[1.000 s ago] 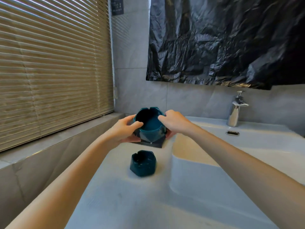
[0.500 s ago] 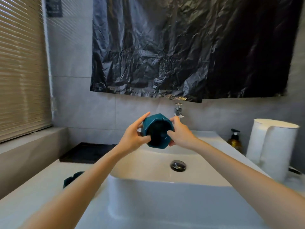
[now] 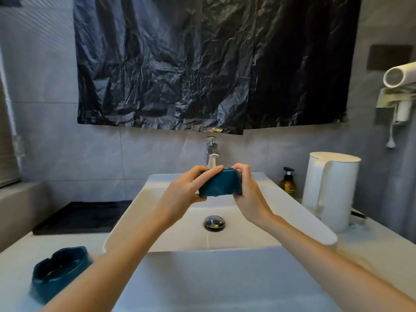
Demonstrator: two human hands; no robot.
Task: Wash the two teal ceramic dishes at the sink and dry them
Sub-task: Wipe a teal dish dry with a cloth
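I hold one teal ceramic dish over the white sink basin, just in front of the chrome faucet. My left hand grips its left side and my right hand its right side. The dish is turned so its outer wall faces me; its inside is hidden. The second teal dish sits upright on the counter at the lower left, apart from both hands. No water is visible coming from the faucet.
The sink drain lies below the held dish. A black mat lies on the counter left of the basin. A white kettle and an amber pump bottle stand to the right. A hair dryer hangs on the right wall.
Both hands carried the teal dish from the counter at the left to above the basin and turned it over. My view swung right, and the second dish now sits at the lower left.
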